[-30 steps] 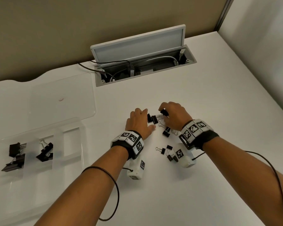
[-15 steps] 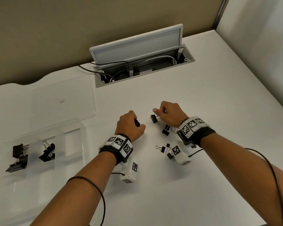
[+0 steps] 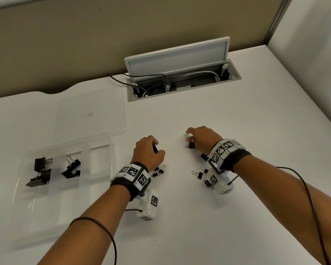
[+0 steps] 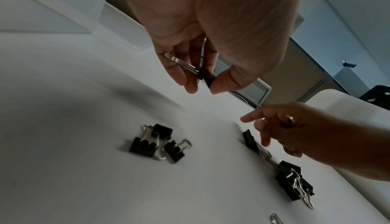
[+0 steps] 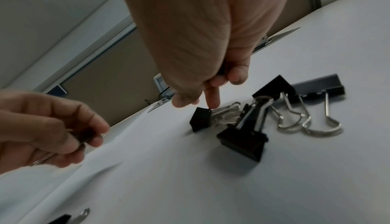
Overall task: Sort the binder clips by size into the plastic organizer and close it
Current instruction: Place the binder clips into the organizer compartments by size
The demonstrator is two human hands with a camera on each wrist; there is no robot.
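The left hand [image 3: 148,153] hovers palm down above the white bench [image 3: 180,217], its grip closed on one small black binder clip [image 4: 207,79]. In the left wrist view thumb and fingertips pinch the clip's black body, which points down toward the bench, while its silver wire handles [image 4: 179,61] run up along the fingers into the palm.

The right hand [image 3: 203,138] reaches forward, knuckles up, fingers curled down. Its grip is clenched on something dark tucked between thumb and fingers [image 5: 221,70]; what that is cannot be told. One fingertip [image 5: 212,101] touches a second small clip [image 5: 200,121] lying on the bench, black body toward the far edge, handles trailing back toward the wrist.

Loose clips lie in two groups: three just under the left wrist [image 4: 157,142], and a cluster by the right wrist [image 3: 203,174] whose count is unclear because the wrist camera hides part of it. The right wrist view shows a medium clip [image 5: 244,137] and a larger one [image 5: 320,87] just beside the touched clip, handles overlapping.

The clear plastic organizer [image 3: 103,142] sits open at the left, lid [image 3: 92,109] folded back flat. Its far-left compartment holds large clips [image 3: 39,174], the next one medium clips [image 3: 72,168]; exact numbers cannot be told.
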